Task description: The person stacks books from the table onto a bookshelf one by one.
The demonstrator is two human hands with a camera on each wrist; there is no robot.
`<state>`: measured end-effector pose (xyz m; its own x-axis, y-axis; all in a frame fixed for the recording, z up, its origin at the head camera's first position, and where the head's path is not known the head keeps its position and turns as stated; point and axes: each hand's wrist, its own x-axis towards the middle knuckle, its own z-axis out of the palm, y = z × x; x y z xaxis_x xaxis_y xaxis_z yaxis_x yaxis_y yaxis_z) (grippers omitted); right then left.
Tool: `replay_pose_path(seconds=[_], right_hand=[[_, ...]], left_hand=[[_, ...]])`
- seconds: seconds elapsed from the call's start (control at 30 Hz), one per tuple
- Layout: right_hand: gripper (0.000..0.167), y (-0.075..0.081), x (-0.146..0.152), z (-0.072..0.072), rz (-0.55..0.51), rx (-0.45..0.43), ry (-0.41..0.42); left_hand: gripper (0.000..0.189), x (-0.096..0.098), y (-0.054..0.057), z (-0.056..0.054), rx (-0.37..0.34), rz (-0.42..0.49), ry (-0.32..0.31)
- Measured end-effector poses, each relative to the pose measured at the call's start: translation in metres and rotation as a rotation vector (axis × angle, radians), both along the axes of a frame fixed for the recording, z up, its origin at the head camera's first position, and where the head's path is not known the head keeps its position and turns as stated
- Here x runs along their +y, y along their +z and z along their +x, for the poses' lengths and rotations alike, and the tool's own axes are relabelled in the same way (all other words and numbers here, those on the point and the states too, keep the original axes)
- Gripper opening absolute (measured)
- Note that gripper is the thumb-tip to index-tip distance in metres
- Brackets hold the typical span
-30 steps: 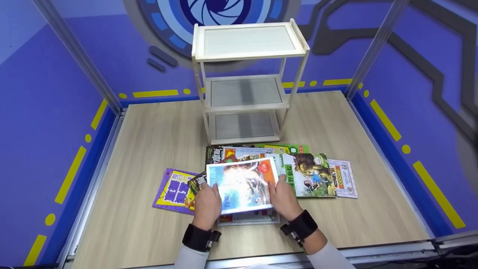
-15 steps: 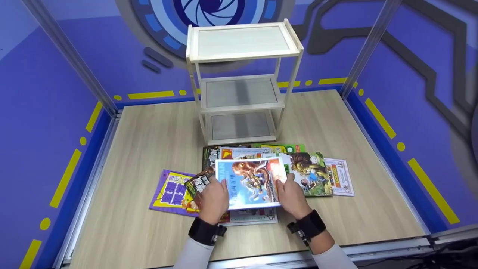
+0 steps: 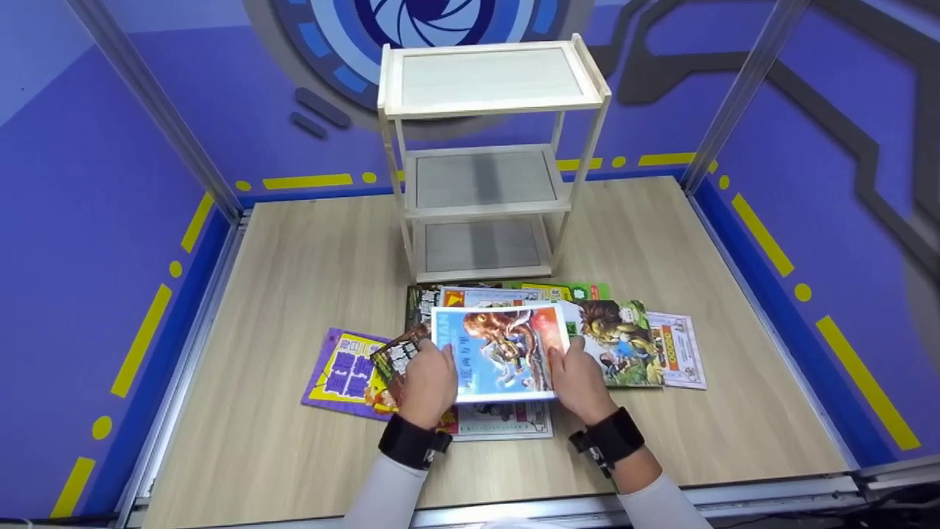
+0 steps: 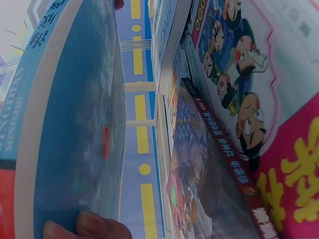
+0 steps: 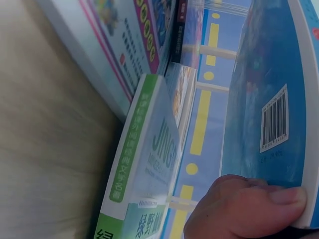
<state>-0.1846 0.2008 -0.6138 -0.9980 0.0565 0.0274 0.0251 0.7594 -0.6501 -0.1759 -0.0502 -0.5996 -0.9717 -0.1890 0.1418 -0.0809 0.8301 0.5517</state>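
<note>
Both hands hold a blue book with an octopus on its cover, one at each side edge, above a loose pile of books. My left hand grips the left edge, thumb on the cover; fingertips show under its blue back in the left wrist view. On the opposite edge my right hand pinches the book, and the right wrist view shows a barcode on the back. Just right of it lies a book with a lion. A purple and yellow book lies left, partly under a dark brown book.
A pale wooden shelf rack with three tiers stands behind the pile. A white-bordered book sticks out at the pile's right, and a green book at its back. Blue panels wall in the wooden table.
The octopus book has turned from a slant to nearly square and shifted slightly right and away from me. Both hands have moved with it, keeping their hold. The pile looks unmoved.
</note>
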Motion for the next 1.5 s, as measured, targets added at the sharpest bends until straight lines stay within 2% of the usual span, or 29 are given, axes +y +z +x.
replay_pose_path(seconds=[0.13,0.33,0.47,0.57,0.7,0.9,1.2,1.37,1.43,1.5], right_hand=[[0.039,0.001,0.001,-0.008,-0.011,-0.001,-0.001],[0.038,0.003,-0.002,-0.020,-0.032,0.067,0.007],[0.034,0.006,-0.003,-0.029,-0.047,0.083,0.009],[0.034,0.008,-0.003,-0.039,-0.045,0.077,0.007],[0.043,0.009,-0.003,-0.054,-0.036,0.055,0.000],[0.046,0.009,-0.004,-0.077,-0.039,0.028,-0.006],[0.053,0.004,-0.005,-0.119,-0.027,-0.022,0.013],[0.050,-0.001,-0.006,-0.140,-0.006,0.005,0.019],[0.049,-0.003,-0.008,-0.149,0.013,0.011,0.037],[0.051,-0.004,-0.010,-0.157,0.042,0.008,0.066]], left_hand=[[0.040,0.001,0.002,-0.008,0.005,-0.027,0.003],[0.035,-0.001,0.003,-0.019,0.080,-0.061,-0.004],[0.037,-0.004,0.004,-0.031,0.068,-0.093,-0.005],[0.041,-0.005,0.004,-0.043,0.049,-0.145,-0.023],[0.044,-0.006,0.003,-0.059,0.040,-0.186,-0.037],[0.041,-0.008,0.005,-0.082,0.026,-0.139,-0.039],[0.042,-0.009,0.002,-0.120,0.050,-0.287,-0.090],[0.043,-0.011,-0.005,-0.142,0.105,-0.387,-0.163],[0.042,-0.012,-0.009,-0.151,0.127,-0.367,-0.155],[0.039,-0.013,-0.014,-0.159,0.167,-0.396,-0.160]])
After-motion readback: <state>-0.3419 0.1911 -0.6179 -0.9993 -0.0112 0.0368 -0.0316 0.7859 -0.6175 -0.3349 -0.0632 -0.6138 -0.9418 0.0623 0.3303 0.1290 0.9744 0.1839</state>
